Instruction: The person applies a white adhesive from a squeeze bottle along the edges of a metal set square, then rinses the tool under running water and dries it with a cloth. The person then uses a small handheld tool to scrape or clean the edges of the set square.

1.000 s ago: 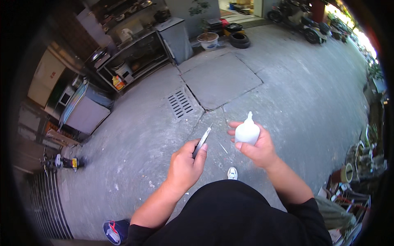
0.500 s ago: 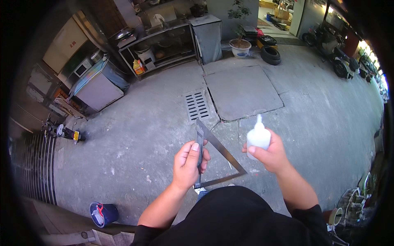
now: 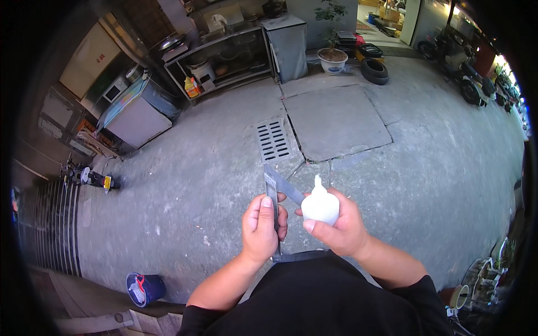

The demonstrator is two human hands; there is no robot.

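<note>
My left hand [image 3: 261, 228] is closed around the thick edge of a dark metal triangle square [image 3: 287, 185], thumb lying along it. One corner of the square points away from me, and its near edge runs close to my black shirt. In my right hand [image 3: 344, 227] is a white squeeze bottle [image 3: 320, 206] with a narrow nozzle, held upright with the tip pointing away. The bottle stands just right of the square and covers part of its slanted side. Whether the two touch, I cannot tell.
Concrete floor lies below, with a drain grate [image 3: 273, 140] and a square slab [image 3: 338, 122] ahead. A blue bucket [image 3: 147, 289] stands at the near left. Farther off are a sink bench [image 3: 230, 84], a potted plant [image 3: 332, 63], tires [image 3: 374, 71] and parked motorbikes [image 3: 474, 89].
My right hand has brought the bottle leftward and nearer to the square. The square has turned somewhat in my left hand, its near edge now closer to my shirt.
</note>
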